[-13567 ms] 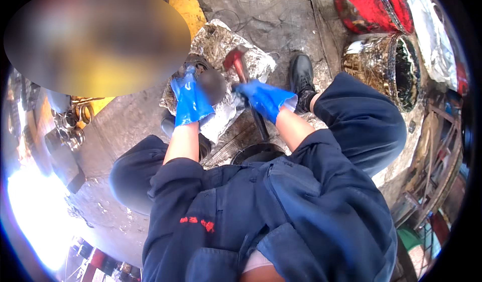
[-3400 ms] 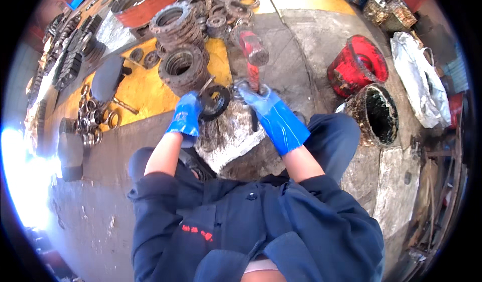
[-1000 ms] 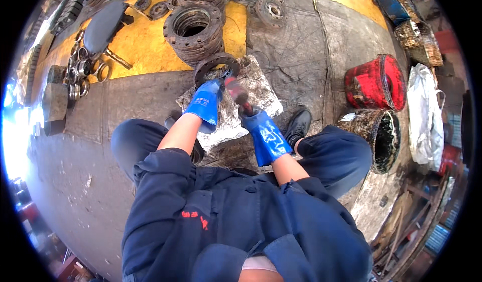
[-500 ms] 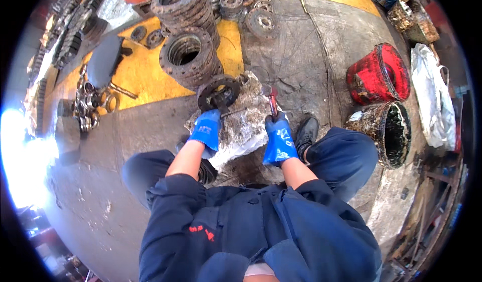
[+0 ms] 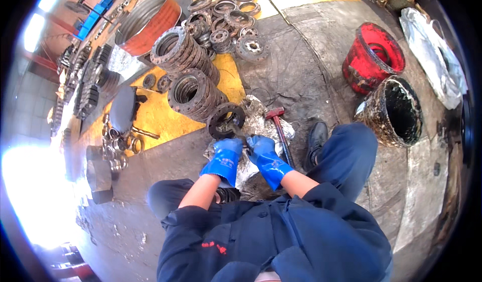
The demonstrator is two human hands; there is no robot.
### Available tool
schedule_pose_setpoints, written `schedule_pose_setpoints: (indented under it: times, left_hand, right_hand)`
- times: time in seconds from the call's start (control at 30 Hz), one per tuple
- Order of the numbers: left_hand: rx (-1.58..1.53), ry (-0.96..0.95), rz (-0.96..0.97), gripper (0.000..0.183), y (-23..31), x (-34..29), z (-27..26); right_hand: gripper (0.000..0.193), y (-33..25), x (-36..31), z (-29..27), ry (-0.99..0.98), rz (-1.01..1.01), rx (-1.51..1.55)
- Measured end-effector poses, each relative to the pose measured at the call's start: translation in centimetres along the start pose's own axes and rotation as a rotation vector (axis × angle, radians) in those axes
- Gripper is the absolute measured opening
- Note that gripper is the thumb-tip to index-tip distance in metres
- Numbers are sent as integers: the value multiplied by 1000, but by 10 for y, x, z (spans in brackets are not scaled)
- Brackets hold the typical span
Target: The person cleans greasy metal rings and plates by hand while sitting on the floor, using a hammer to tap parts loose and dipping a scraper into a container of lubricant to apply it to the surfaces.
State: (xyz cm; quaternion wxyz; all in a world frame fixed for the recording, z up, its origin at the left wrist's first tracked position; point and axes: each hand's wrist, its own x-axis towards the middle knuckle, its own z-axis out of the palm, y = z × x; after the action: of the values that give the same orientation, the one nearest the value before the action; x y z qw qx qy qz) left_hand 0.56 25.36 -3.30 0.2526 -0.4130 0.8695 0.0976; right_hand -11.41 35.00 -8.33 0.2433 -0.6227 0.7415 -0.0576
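My left hand (image 5: 226, 157), in a blue rubber glove, is closed just below a dark metal ring (image 5: 212, 123) with a bolt flange look. Close beside it, my right hand (image 5: 266, 157), gloved the same, has its fingers curled in toward the left. A small dark piece (image 5: 242, 134) shows between the hands and the ring; its kind is too unclear to tell. Right of the hands lies a sledge-type hammer (image 5: 275, 113) with a red head, its dark handle pointing toward me. A grimy whitish wrapped block (image 5: 255, 107) lies under hammer and ring.
Stacks of rusty flanged rings (image 5: 200, 103) stand beyond on a yellow sheet (image 5: 155, 112). To the right are a red bucket (image 5: 359, 63) and a grease-caked bucket (image 5: 374, 114). A dark stool seat (image 5: 122, 112) and small shiny rings (image 5: 136, 144) are at left.
My right hand has let go of the hammer, which now lies on the block, and has moved left to beside my left hand. The view has shifted, showing more of the far left.
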Motion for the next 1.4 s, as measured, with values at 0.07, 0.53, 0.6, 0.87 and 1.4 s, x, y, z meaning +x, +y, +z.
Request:
schedule_pose_setpoints:
  times: [0.07, 0.53, 0.6, 0.87, 1.4]
  left_hand:
    - [-12, -39, -8, 37, 12, -3, 1]
    - [-493, 407, -38, 57, -25, 54, -81]
    - [-457, 262, -99, 60, -20, 84, -85]
    - [-654, 1, -234, 58, -74, 172, -22]
    - [-1690, 354, -426, 38, -80, 32, 73]
  right_hand:
    - [30, -11, 3, -4, 76, 199, 292]
    - [31, 53, 0, -13, -190, 128, -35]
    - [34, 61, 3, -1, -152, 186, -3]
    - [36, 53, 24, -42, -384, 410, 253]
    - [35, 34, 17, -31, -283, 407, 203]
